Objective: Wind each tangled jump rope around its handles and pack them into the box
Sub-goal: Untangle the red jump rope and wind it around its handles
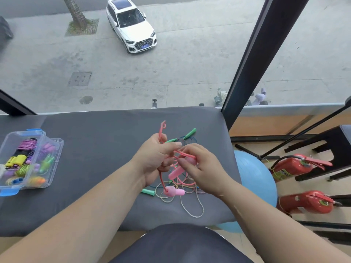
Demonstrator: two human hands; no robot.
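Observation:
Above the grey padded table (95,149), my left hand (157,160) grips the pink jump rope cord (161,130), whose curled end sticks up past my fingers. My right hand (199,168) pinches the same cord beside a pink handle (175,173). The other pink handle (173,192) hangs lower, near the table. Beneath lie tangled ropes: a green-handled one (190,133) with a second green handle (148,191), and a pale cord (191,205) looping toward the table's front edge. The clear plastic box (55,162) with blue latches stands at the left, holding several wound ropes.
A blue exercise ball (254,179) sits right of the table. Two red fire extinguishers (292,166) lie on the floor at the right beside black stands. A dark window post (252,59) rises behind the table; beyond the glass is a street with a white car.

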